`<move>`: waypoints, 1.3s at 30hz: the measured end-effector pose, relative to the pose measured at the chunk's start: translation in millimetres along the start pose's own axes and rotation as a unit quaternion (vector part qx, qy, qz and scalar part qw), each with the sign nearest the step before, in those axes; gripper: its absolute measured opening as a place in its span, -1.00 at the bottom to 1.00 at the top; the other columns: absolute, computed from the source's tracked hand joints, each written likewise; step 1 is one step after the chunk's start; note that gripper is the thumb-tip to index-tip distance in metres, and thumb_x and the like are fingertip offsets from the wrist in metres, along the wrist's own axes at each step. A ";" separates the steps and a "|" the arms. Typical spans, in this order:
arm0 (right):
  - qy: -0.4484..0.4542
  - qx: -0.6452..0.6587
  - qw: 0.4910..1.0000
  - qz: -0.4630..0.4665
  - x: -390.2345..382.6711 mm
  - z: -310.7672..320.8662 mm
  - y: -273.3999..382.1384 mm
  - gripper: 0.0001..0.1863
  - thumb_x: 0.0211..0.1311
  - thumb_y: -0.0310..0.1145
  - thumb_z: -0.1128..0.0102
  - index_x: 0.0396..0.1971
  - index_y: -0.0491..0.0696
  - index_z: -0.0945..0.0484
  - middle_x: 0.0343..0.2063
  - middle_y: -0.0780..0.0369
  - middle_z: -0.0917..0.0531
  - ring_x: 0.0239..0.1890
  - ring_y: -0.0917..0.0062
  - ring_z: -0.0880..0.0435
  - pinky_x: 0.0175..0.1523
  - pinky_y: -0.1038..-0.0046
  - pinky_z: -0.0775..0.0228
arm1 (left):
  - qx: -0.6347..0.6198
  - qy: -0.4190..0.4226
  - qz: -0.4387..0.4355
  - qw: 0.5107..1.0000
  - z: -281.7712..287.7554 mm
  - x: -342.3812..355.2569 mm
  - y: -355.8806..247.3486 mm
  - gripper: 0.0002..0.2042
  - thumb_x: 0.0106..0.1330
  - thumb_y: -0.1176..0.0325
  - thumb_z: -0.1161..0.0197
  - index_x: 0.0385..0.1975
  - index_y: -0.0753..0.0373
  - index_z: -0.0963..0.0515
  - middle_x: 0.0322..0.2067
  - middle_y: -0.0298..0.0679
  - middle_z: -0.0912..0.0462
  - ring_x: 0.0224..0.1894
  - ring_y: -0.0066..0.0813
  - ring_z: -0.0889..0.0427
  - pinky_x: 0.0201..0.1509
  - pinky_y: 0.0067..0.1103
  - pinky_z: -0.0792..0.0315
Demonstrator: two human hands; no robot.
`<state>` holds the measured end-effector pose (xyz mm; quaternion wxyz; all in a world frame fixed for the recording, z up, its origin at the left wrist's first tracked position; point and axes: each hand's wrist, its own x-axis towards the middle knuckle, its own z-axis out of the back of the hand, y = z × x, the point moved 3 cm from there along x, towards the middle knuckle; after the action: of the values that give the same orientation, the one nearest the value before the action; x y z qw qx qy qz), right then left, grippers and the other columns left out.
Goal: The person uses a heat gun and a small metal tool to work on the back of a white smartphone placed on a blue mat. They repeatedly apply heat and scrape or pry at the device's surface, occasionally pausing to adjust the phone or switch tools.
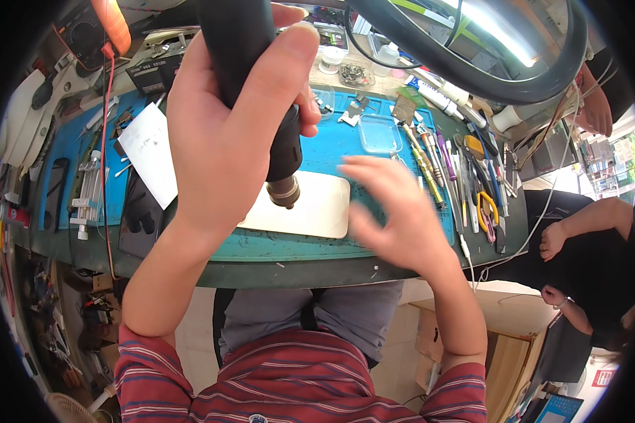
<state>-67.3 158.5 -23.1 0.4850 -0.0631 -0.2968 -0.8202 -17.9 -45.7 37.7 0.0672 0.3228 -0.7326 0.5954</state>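
Note:
My left hand (226, 134) is closed round the black handle of a hot-air tool (285, 151), held upright with its metal nozzle (283, 192) pointing down over a white, round-cornered phone-sized panel (317, 211) on the blue work mat (254, 252). The nozzle hides part of the panel, and I cannot tell whether it touches. My right hand (395, 211), blurred, hovers at the panel's right end with thumb and fingers spread and nothing visible in them.
Tools (458, 176) line the mat's right; a clear tray (379, 132) lies behind. A paper sheet (148, 155) and dark device (137, 222) are left. A lamp ring (557, 77) hangs overhead. A person in black (585, 268) is at right, another arm (594, 106) beyond.

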 end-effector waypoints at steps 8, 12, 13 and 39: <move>-0.033 -0.323 0.936 -0.134 -12.5 3.0 -37.5 -0.86 0.16 -0.45 -0.33 -0.28 -0.10 -0.59 -0.32 0.19 -0.63 -0.23 0.36 -0.68 -0.14 0.33 -0.57 | -0.003 0.008 0.000 1.000 -3.7 -1.0 -3.5 -0.63 0.56 0.25 -0.14 0.17 0.40 -0.43 -0.45 -0.33 -0.44 -0.42 -0.53 -0.55 -0.36 -0.56 -0.49; 0.023 -0.431 0.897 -0.097 -6.1 2.1 -38.2 -0.86 0.01 -0.55 -0.29 -0.40 -0.08 -0.56 -0.39 0.21 -0.61 -0.25 0.36 -0.67 -0.17 0.33 -0.57 | 0.000 0.009 -0.001 1.000 -4.2 -2.5 4.6 -0.63 0.56 0.25 -0.14 0.18 0.41 -0.42 -0.45 -0.32 -0.44 -0.42 -0.53 -0.55 -0.36 -0.55 -0.50; 0.033 -0.452 0.887 -0.090 -5.2 2.1 -40.0 -0.87 0.01 -0.55 -0.29 -0.41 -0.08 -0.56 -0.40 0.22 -0.60 -0.25 0.35 -0.67 -0.17 0.33 -0.56 | 0.000 0.009 0.001 1.000 -4.6 -2.6 4.5 -0.63 0.56 0.26 -0.14 0.18 0.41 -0.42 -0.45 -0.32 -0.44 -0.42 -0.53 -0.55 -0.36 -0.55 -0.50; -0.051 -0.033 0.996 0.062 11.5 -78.8 43.5 -0.75 0.35 -0.31 -0.16 -0.21 -0.21 -0.46 0.12 -0.22 -0.56 0.26 -0.03 -0.53 0.39 0.00 -0.32 | 0.100 -0.038 -0.123 0.987 33.8 37.8 -39.7 -0.65 0.60 0.26 -0.04 0.17 0.42 -0.40 -0.40 -0.34 -0.36 -0.36 -0.50 -0.41 -0.27 -0.51 -0.41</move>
<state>-22.5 91.3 -64.5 0.5168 -0.1395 -0.2897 -0.7934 -15.9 -94.8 79.3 0.0796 0.4380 -0.6263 0.6399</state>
